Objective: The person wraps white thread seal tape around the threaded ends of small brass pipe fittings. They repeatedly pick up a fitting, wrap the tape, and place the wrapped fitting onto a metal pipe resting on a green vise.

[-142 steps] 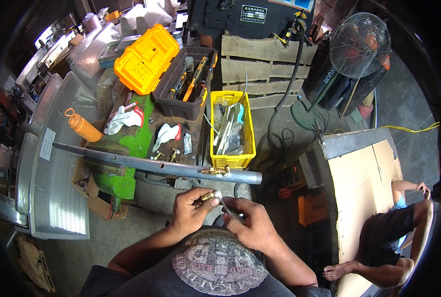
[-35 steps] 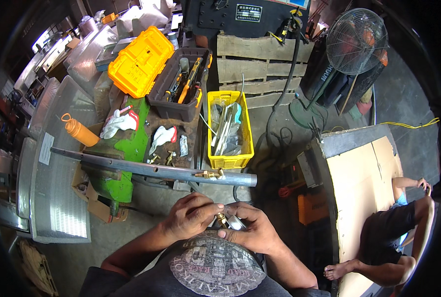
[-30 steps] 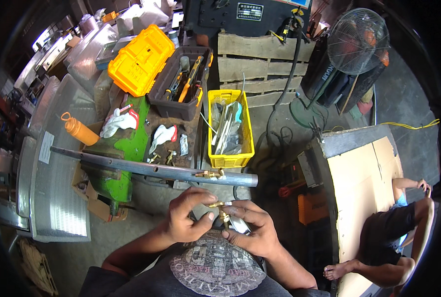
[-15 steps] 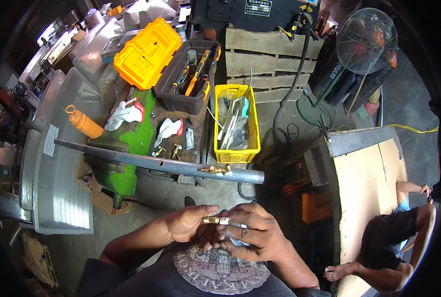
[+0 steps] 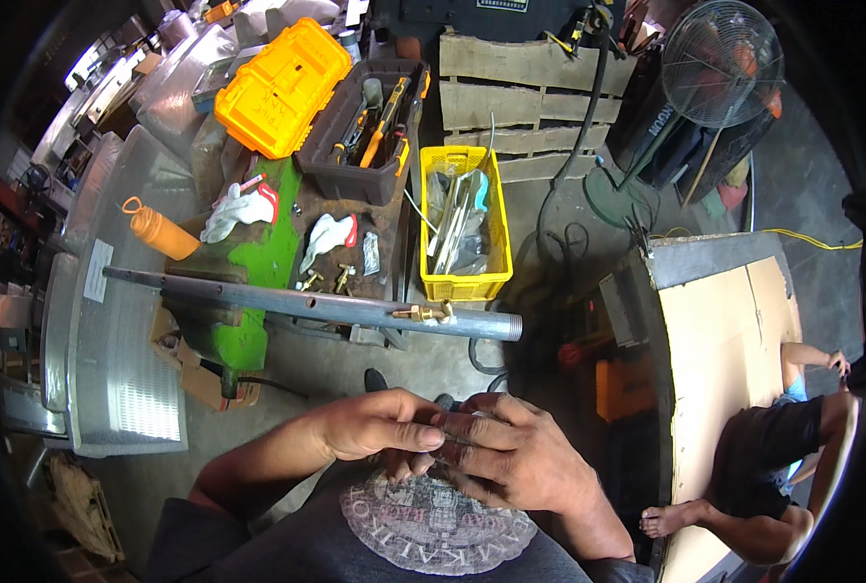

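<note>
My left hand (image 5: 380,426) and my right hand (image 5: 520,452) meet close in front of my chest, fingers closed and overlapping. The small brass fitting that showed between them is now covered by the fingers, as is most of the white tape at my right hand. Beyond them a long grey steel pipe (image 5: 355,309) with a threaded right end lies crosswise. A brass valve-like fitting (image 5: 415,313) sits on it near that end. More loose brass fittings (image 5: 343,280) lie behind the pipe, by a white glove (image 5: 330,239) and a small clear packet (image 5: 371,254).
An open toolbox (image 5: 363,180) with an orange lid stands behind, beside a yellow crate (image 5: 464,288) of bagged parts. An orange bottle (image 5: 161,231) and another glove (image 5: 242,212) lie left. A fan (image 5: 723,63) stands back right; a person (image 5: 763,476) sits on cardboard (image 5: 720,360) at right.
My fingers have closed over the brass fitting and white tape, hiding what showed between them. My left thumb now points toward my right hand. The whole background has shifted slightly upward in view.
</note>
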{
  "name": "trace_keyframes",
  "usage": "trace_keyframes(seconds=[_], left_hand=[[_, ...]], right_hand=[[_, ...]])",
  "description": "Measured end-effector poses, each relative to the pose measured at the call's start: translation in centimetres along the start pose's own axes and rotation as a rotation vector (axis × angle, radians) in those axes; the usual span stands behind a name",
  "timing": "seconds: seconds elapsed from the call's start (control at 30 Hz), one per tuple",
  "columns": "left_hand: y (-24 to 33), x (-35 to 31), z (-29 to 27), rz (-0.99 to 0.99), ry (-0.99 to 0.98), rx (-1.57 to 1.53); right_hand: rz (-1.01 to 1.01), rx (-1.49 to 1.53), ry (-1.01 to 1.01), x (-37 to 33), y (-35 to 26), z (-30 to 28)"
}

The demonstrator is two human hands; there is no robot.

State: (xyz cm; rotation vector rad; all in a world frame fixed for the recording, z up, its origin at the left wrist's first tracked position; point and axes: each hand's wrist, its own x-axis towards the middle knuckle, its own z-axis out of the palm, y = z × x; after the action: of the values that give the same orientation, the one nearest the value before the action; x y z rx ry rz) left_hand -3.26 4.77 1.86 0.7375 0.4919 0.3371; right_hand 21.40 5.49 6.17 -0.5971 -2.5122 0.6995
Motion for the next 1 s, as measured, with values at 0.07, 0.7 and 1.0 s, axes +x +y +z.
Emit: trace_keyframes(seconds=[0.07,0.7,1.0], left_hand=[[0.3,-0.1,0.2,-0.055,0.03,0.049],[-0.8,-0.7,-0.1,-0.029,-0.022,-0.19],[-1.4,-1.3,0.7,0.069,0.055,-0.173]], right_hand=[[0.01,-0.021,-0.02,0.0,-0.1,0.1],[-0.019,-0.009,0.039,0.2,-0.6,0.4],[-0.009,-0.083,0.087,0.1,-1.0,0.8]])
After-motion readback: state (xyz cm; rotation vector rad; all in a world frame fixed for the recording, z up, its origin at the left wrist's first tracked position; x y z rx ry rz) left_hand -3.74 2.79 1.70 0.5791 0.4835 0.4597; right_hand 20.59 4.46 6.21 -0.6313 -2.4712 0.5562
